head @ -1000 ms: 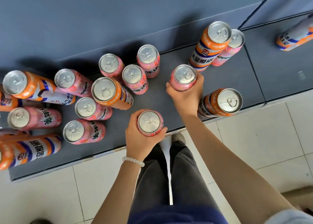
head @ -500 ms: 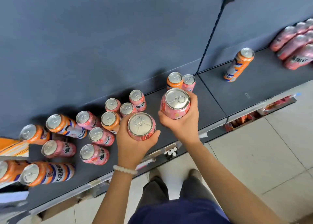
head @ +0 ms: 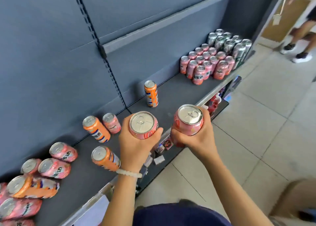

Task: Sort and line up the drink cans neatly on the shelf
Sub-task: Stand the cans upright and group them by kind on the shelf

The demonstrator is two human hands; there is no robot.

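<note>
— What are you standing in front of?

— You face a dark grey metal shelf [head: 172, 90] with a matte deck and a pale front rail, backed by a grey-blue panel wall with a black slotted upright [head: 102, 51]. To your right lies a floor of pale square tiles [head: 256, 123], and another person's legs [head: 301, 42] show at the far corner.

— What differs from half a second ago?

— Your view has swung right. The neat block of pink cans [head: 205, 64], then only at the picture's edge, now shows in full at the shelf's far end, with a cluster of green and silver cans [head: 229, 42] behind it. The loose cans have slid to the lower left. Both your hands have carried their cans rightward, past the shelf's front rail.

— And the cans themselves?

— Your left hand [head: 135, 147] has its fingers curled round a slim pink aluminium can with a silver pull-tab lid [head: 143, 124]; your right hand [head: 196, 140] holds its twin, a second pink can [head: 189, 120], upright, the two near each other. A tall orange can with a blue and white label [head: 151, 94] stands alone mid-shelf. A scattered group of orange and pink cans [head: 51, 167], blurred, stands at the lower left.
</note>
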